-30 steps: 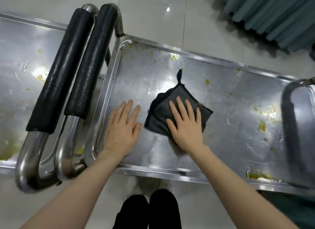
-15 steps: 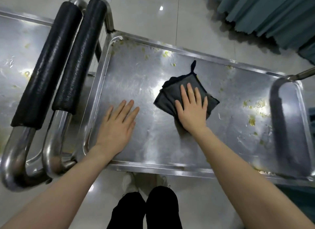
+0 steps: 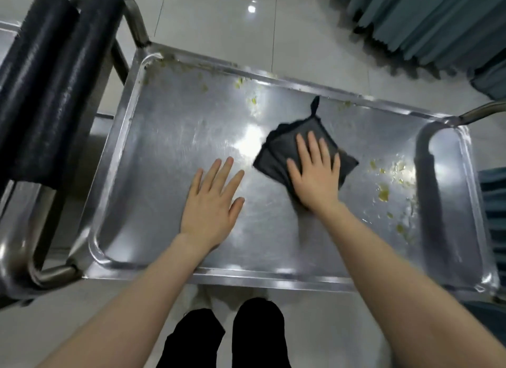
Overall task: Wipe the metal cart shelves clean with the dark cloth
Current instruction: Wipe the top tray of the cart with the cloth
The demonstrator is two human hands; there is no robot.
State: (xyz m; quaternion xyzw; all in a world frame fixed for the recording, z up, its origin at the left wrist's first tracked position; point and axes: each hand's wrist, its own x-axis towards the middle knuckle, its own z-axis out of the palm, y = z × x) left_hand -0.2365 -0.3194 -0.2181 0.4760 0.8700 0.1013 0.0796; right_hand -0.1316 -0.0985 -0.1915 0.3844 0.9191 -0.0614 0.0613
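Cloth (image 3: pixel 284 146) dark, folded, flat on smeared shelf (image 3: pixel 169 154).

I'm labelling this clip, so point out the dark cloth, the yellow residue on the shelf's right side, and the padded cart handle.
dark cloth (image 3: pixel 282 146): head view, bare upper-left fold.
yellow residue (image 3: pixel 383 194): head view, largest blob.
padded cart handle (image 3: pixel 74 74): head view, mid foam sleeve.

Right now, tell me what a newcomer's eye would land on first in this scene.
The dark folded cloth stands out most, pressed flat under the right hand right of centre on the shiny metal cart shelf. Next come the yellowish food smears near the shelf's right end, not yet wiped. The left hand lies flat and bare on the shelf beside the cloth, and two black padded handles run along the left.
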